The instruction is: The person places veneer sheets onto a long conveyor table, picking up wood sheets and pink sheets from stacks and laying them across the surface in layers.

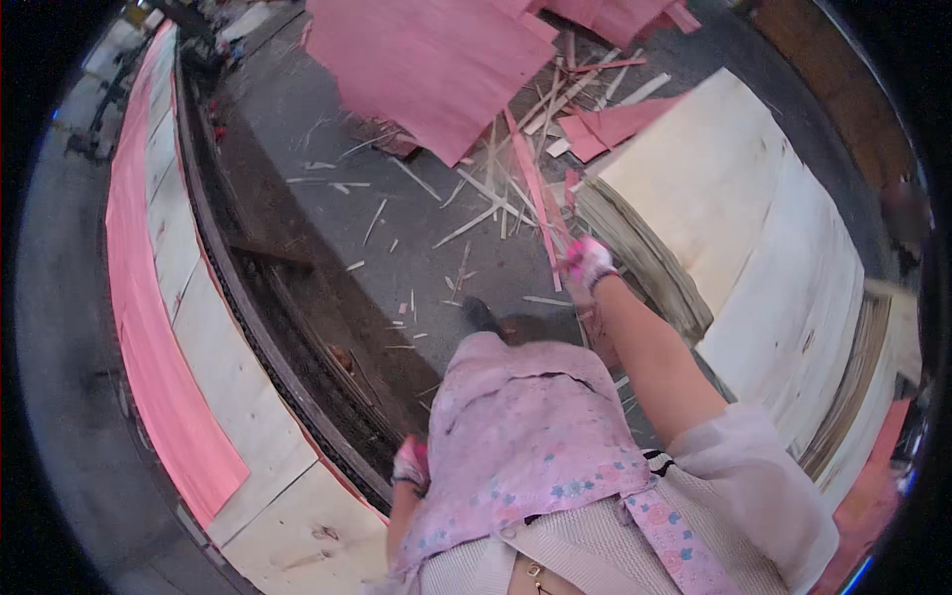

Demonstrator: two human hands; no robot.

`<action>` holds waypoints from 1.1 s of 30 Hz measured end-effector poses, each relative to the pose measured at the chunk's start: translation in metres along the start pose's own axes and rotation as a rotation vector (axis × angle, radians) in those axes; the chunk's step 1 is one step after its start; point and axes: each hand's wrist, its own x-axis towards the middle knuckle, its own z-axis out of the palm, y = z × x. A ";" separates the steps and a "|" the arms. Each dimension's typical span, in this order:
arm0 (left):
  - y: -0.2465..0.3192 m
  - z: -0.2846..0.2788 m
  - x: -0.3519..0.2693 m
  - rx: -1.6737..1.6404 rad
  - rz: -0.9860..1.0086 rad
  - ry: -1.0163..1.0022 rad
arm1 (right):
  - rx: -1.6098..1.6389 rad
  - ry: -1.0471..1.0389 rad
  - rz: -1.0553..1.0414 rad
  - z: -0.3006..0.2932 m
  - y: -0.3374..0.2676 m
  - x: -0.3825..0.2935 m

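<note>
My right hand [591,260], in a white and pink glove, is beside the stack of pale wood veneer sheets [692,193]. Its fingers are curled around a blurred pink veneer strip [595,327], which shows on both sides of the hand. A sharper pink strip [529,175] lies just left of those fingers. Low beside my apron [535,424], my left hand [411,462] wears a similar glove. It is close to the dark edge of the long conveyor or bench [297,416], and its fingers are partly hidden.
Pale sheets [245,364] with a pink sheet [160,357] line the long surface on my left. Large pink sheets [431,67] lie ahead on the concrete floor [320,223], with loose wood strips [476,223] scattered around them. Another veneer stack [848,379] stands at the right.
</note>
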 end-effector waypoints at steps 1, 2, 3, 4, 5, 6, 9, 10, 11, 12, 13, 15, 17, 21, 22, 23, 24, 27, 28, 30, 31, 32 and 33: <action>0.033 0.008 0.012 -0.064 -0.007 0.019 | 0.057 0.049 0.080 -0.015 -0.001 0.004; 0.066 0.020 0.021 -0.125 -0.054 0.078 | 0.153 -0.024 0.156 -0.037 -0.008 0.008; 0.101 0.033 0.030 -0.019 0.038 0.060 | 0.007 0.043 0.019 -0.055 -0.003 0.010; 0.137 0.045 0.036 0.109 0.069 0.112 | -0.235 0.210 0.040 -0.075 0.001 0.012; 0.169 0.061 0.040 0.077 0.122 0.058 | -0.297 0.359 0.126 -0.098 0.006 0.010; 0.200 0.080 0.045 0.078 0.159 0.034 | -0.248 0.503 0.068 -0.113 0.016 0.010; 0.275 0.124 0.049 0.158 0.276 -0.156 | -0.178 0.542 0.149 -0.159 0.037 -0.003; 0.291 0.135 0.051 0.154 0.322 -0.172 | -0.150 0.628 0.329 -0.166 0.040 -0.006; 0.301 0.143 0.055 0.116 0.340 -0.145 | -0.157 0.577 0.284 -0.169 0.042 -0.009; 0.305 0.149 0.060 0.113 0.331 -0.149 | -0.173 0.716 0.431 -0.168 0.042 -0.012; 0.305 0.151 0.067 0.084 0.317 -0.144 | -0.185 0.852 0.583 -0.162 0.040 -0.013; 0.294 0.143 0.085 0.084 0.298 -0.201 | -0.133 0.774 0.445 -0.135 0.036 -0.010; 0.268 0.127 0.105 0.142 0.115 -0.143 | -0.097 0.675 0.320 -0.099 0.028 0.000; 0.236 0.076 0.125 0.287 -0.173 -0.219 | -0.049 0.392 0.073 -0.033 0.002 0.037; 0.236 0.065 0.124 0.286 -0.191 -0.159 | -0.011 0.343 0.088 -0.019 -0.005 0.048; 0.238 0.058 0.123 0.281 -0.209 -0.100 | 0.048 0.233 0.097 -0.009 -0.017 0.061; 0.245 0.054 0.120 0.271 -0.224 -0.040 | 0.027 0.319 0.103 0.001 -0.031 0.075; 0.282 0.070 0.119 0.226 -0.229 0.131 | 0.011 0.101 -0.013 0.047 -0.071 0.125; 0.296 0.084 0.120 0.214 -0.166 0.182 | -0.165 0.256 -0.099 0.067 -0.085 0.143; 0.331 0.124 0.123 0.238 -0.127 0.113 | -0.321 0.396 -0.213 0.113 -0.128 0.183; 0.350 0.151 0.126 0.229 -0.104 0.104 | -0.349 0.360 -0.276 0.133 -0.147 0.196; 0.368 0.178 0.124 0.246 -0.066 0.064 | -0.372 0.325 -0.312 0.154 -0.165 0.207; 0.385 0.206 0.118 0.290 -0.048 0.062 | -0.407 0.315 -0.382 0.179 -0.187 0.221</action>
